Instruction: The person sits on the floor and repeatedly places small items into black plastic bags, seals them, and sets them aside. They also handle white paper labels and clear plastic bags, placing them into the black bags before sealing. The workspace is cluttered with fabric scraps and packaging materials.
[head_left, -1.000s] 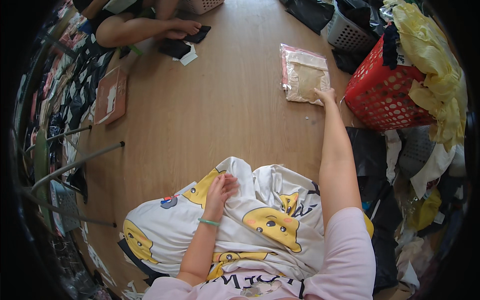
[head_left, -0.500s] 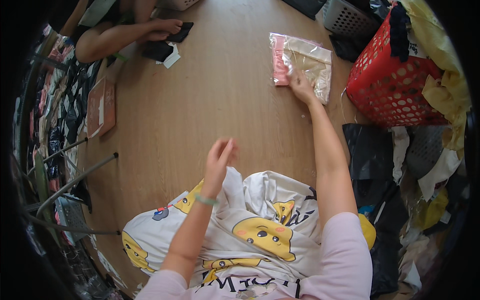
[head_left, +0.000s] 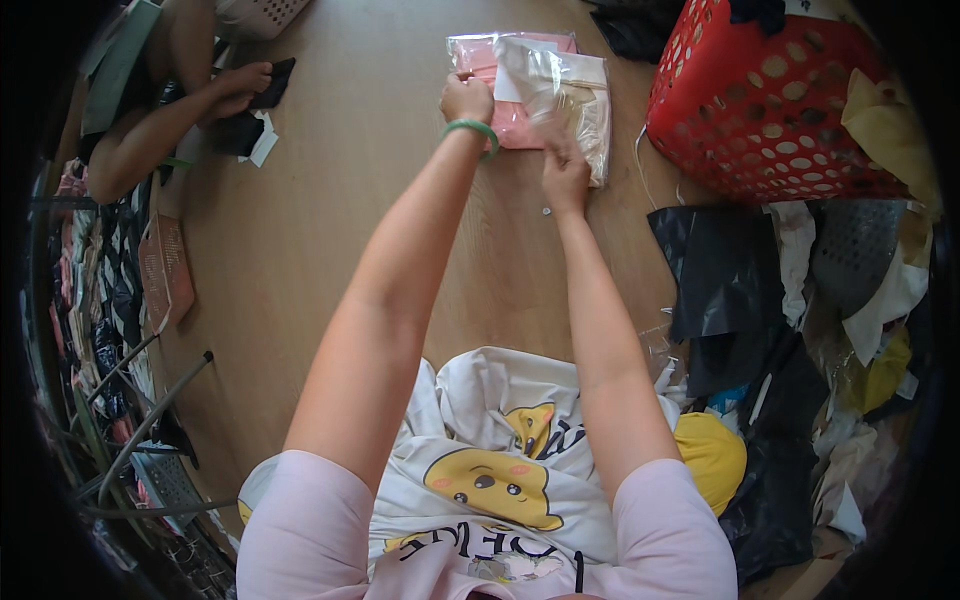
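Note:
On the wooden floor ahead lie two clear plastic packets, partly overlapping. My left hand (head_left: 468, 98) is closed at the left edge of the packet of pink cloth (head_left: 515, 128), with a green bangle on the wrist. To its right, the packet of cream cloth (head_left: 592, 105) covers part of the pink one. My right hand (head_left: 567, 178) is at the lower left edge of the cream packet, its fingers bent together there and blurred by motion. The cream packet's left part is smeared too. A white sheet (head_left: 512, 82) shows between the two.
Right of the packets stands a red perforated basket (head_left: 690, 130) with cloth over it. Black plastic bags (head_left: 715, 270) and scraps lie below it. At upper left, another person's hands (head_left: 240, 85) hold a black piece. A metal frame (head_left: 150, 410) and a pink basket (head_left: 165, 260) are left.
My left hand has reached forward from near my lap to the pink packet's left edge. More of the pink packet now shows beside the cream one. The whole view has shifted.

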